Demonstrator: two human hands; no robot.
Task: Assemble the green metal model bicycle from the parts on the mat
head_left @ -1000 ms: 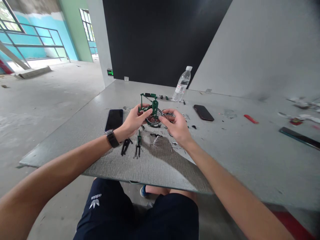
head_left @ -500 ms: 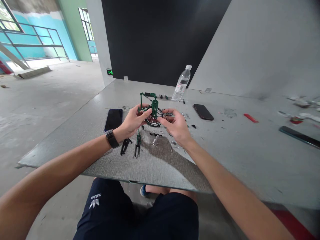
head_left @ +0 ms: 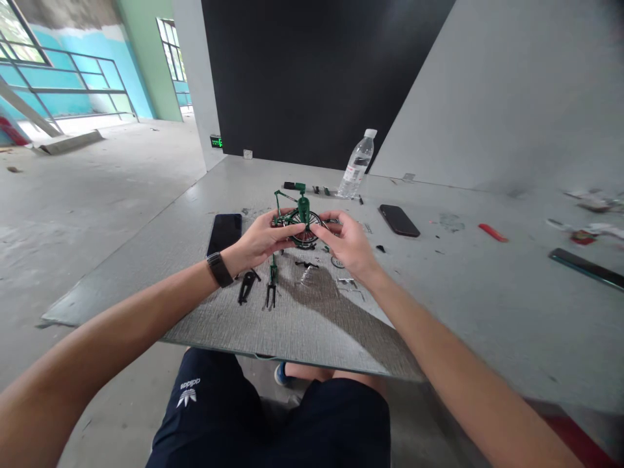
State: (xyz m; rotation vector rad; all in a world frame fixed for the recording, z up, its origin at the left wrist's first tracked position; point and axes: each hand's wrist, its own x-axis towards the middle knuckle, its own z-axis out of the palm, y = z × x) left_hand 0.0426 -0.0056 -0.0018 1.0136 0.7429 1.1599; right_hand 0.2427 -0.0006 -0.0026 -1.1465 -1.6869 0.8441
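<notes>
Both hands hold a green model bicycle [head_left: 303, 209] above the table, its spoked black wheel [head_left: 312, 235] between them. My left hand [head_left: 266, 235] is closed round the frame's left side, thumb pressed toward the wheel. My right hand [head_left: 348, 244] pinches the wheel's right side with thumb and fingers; what its fingertips touch behind the wheel is partly hidden. Below the hands lie a green front fork [head_left: 272, 286], a black chain-guard-like part [head_left: 248, 286] and a small black handlebar-like piece [head_left: 307, 264]. Thin silvery parts [head_left: 348, 283] are scattered under my right hand.
On the grey table [head_left: 195, 318] a dark phone [head_left: 225, 233] lies beside my left hand, another phone [head_left: 398, 220] to the right. A water bottle [head_left: 357, 166] stands at the back. Farther right are a red object [head_left: 493, 233] and a long dark bar [head_left: 589, 268].
The model bicycle has tilted slightly in my hands and its frame has turned a little. My left thumb has moved lower along it. The view has shifted slightly.
</notes>
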